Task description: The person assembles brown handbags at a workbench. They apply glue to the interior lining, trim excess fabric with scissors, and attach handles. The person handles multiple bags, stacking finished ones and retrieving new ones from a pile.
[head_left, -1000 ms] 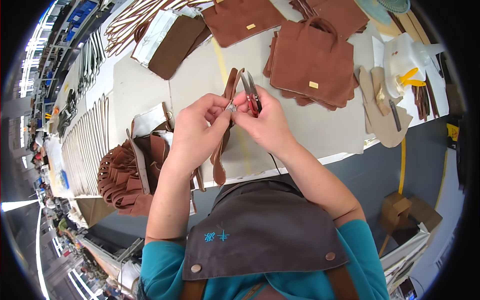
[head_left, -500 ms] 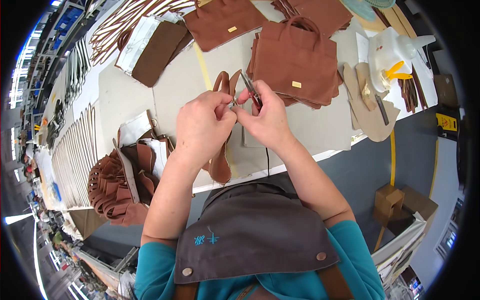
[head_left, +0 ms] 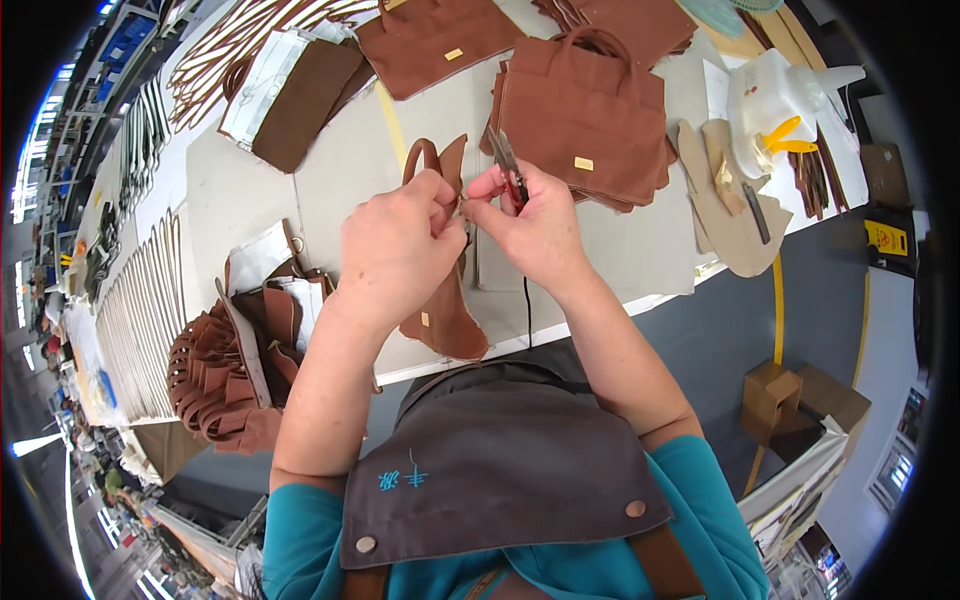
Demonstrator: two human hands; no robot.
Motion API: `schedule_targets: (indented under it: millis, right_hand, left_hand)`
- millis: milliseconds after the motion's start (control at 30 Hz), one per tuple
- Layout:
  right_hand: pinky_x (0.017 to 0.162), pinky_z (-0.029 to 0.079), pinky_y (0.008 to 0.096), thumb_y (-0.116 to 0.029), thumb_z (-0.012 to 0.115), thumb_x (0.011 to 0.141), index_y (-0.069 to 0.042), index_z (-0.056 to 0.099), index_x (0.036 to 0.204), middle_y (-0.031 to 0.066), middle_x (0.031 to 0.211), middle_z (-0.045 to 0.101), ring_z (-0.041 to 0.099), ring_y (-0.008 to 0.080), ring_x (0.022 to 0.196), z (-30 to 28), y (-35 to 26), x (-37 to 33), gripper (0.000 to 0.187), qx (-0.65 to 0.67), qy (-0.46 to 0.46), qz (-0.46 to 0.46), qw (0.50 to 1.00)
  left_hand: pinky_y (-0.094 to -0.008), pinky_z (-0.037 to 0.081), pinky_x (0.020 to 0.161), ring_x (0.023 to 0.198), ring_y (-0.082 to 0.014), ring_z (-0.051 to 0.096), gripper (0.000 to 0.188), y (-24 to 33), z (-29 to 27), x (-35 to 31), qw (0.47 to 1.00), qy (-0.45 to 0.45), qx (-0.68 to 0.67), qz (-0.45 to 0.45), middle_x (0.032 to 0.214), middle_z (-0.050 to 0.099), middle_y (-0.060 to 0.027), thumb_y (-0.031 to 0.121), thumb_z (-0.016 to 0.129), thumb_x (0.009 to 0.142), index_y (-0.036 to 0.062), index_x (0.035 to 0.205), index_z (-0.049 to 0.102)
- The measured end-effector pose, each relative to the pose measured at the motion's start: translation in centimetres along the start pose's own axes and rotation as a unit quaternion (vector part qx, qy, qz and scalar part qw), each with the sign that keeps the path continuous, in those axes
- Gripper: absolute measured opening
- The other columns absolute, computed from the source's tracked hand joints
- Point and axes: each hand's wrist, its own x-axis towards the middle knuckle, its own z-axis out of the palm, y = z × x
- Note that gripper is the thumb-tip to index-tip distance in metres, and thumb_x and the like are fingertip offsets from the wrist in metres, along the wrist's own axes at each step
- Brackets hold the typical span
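Observation:
My left hand (head_left: 398,240) is closed round a brown leather bag panel (head_left: 450,325) with a loop handle, held folded on edge above the table. A small gold plate shows near the panel's lower end. In my right hand (head_left: 535,218) are small scissors (head_left: 507,165) with red on the grips, their blades pointing up and away from me. The right thumb and forefinger meet the left fingertips at the panel's edge. Whatever small thing they pinch there is too fine to make out. Right of the scissors lies a stack of similar brown panels (head_left: 570,110) with handles.
A heap of brown bag pieces (head_left: 235,370) sits at the table's left front edge. Farther right stand a white plastic bottle (head_left: 765,100) and a yellow-handled brush (head_left: 785,135). Rows of straps (head_left: 145,310) lie at left, and more panels (head_left: 440,45) at the back.
The panel's lower end has swung right and toward me, bringing its gold plate into sight. My right fingertips remain by the left ones, with the scissors still in the right hand.

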Motion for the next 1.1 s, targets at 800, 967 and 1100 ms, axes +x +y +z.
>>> schedule_targets:
  millis: [800, 967, 1100]
  right_hand:
    - [0.066, 0.050, 0.0335, -0.002, 0.064, 0.072, -0.001, 0.060, 0.090, 0.0087, 0.073, 0.063, 0.063, 0.0203, 0.069, -0.1, 0.5, 0.6, 0.019, -0.062, 0.014, 0.007, 0.998]
    - [0.063, 0.046, 0.0239, -0.003, 0.066, 0.075, -0.001, 0.061, 0.098, 0.0018, 0.079, 0.061, 0.055, 0.0074, 0.069, -0.4, 1.5, 0.8, 0.023, -0.084, 0.019, 0.014, 0.996]
    - [0.056, 0.039, 0.0223, -0.016, 0.065, 0.088, -0.003, 0.062, 0.103, -0.0007, 0.078, 0.057, 0.047, 0.0057, 0.063, -1.6, 2.3, 0.5, 0.020, -0.033, 0.038, 0.055, 0.997]
  left_hand:
    - [-0.0399, 0.052, 0.069, 0.072, -0.0281, 0.067, 0.016, -0.1, 1.5, 2.2, 0.985, 0.002, 0.157, 0.072, 0.079, 0.068, -0.0098, 0.010, 0.063, 0.075, 0.0064, 0.090, 0.066]
    - [-0.0375, 0.053, 0.067, 0.069, -0.0270, 0.067, 0.016, 0.0, 1.7, 3.0, 0.994, 0.016, 0.091, 0.065, 0.075, 0.069, -0.0106, 0.008, 0.064, 0.073, 0.0050, 0.087, 0.071]
    - [-0.0417, 0.053, 0.071, 0.073, -0.0320, 0.067, 0.014, 0.3, 2.3, 3.9, 0.997, -0.001, 0.057, 0.051, 0.077, 0.069, -0.0115, 0.007, 0.063, 0.073, 0.0067, 0.084, 0.071]
